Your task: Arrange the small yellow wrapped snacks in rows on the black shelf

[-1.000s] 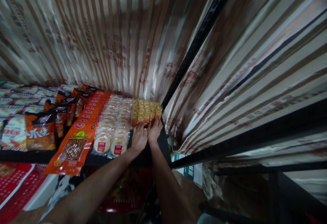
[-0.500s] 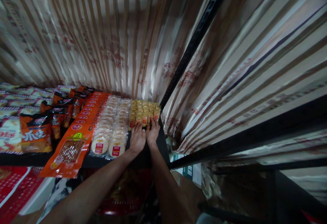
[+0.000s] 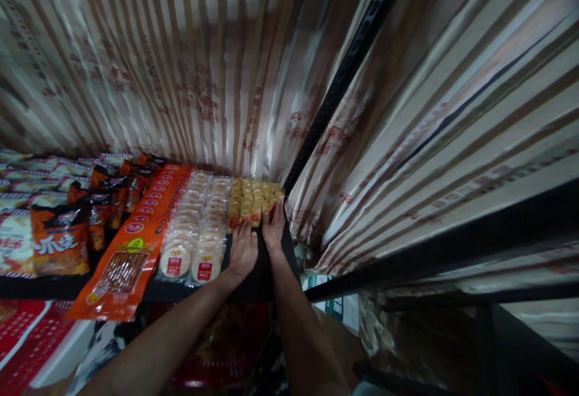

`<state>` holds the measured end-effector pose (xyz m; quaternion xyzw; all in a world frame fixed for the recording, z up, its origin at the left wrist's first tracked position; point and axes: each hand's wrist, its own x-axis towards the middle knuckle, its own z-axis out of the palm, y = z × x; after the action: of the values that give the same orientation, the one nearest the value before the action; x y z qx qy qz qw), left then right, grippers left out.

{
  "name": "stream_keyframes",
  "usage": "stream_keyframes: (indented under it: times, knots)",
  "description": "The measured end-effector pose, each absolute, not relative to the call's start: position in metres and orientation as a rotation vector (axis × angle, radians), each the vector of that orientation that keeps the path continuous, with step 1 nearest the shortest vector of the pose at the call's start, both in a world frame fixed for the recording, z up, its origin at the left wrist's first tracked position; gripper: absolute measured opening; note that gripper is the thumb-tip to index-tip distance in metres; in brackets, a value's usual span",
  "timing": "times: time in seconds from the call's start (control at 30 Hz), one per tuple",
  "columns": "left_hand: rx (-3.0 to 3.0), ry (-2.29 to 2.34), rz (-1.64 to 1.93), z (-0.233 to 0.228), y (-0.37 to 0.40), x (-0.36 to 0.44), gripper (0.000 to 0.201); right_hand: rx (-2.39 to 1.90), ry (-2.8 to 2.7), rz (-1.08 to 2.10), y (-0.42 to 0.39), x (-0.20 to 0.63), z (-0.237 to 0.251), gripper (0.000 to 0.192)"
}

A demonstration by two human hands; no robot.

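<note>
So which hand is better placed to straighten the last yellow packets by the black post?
Probably the right hand: it touches the yellow packets nearest the black post; the left hand rests lower.

Large white Chinese characters, too blurred to read with certainty, stand on the orange snack bag (image 3: 58, 242) at nine o'clock. Red labels on the round cracker packs (image 3: 174, 261) and red print on the striped curtain (image 3: 199, 94) stay illegible.
</note>
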<state>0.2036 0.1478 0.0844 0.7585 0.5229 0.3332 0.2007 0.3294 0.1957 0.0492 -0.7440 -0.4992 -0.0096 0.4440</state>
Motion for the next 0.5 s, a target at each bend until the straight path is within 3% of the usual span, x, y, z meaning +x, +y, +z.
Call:
stream_keyframes:
  times: [0.5]
  knots:
    - [2.129, 1.458, 0.967, 0.0844, 0.1467, 0.2044, 0.044, -1.825, -1.234, -0.082, 0.191, 0.3215, 0.0511, 0.054]
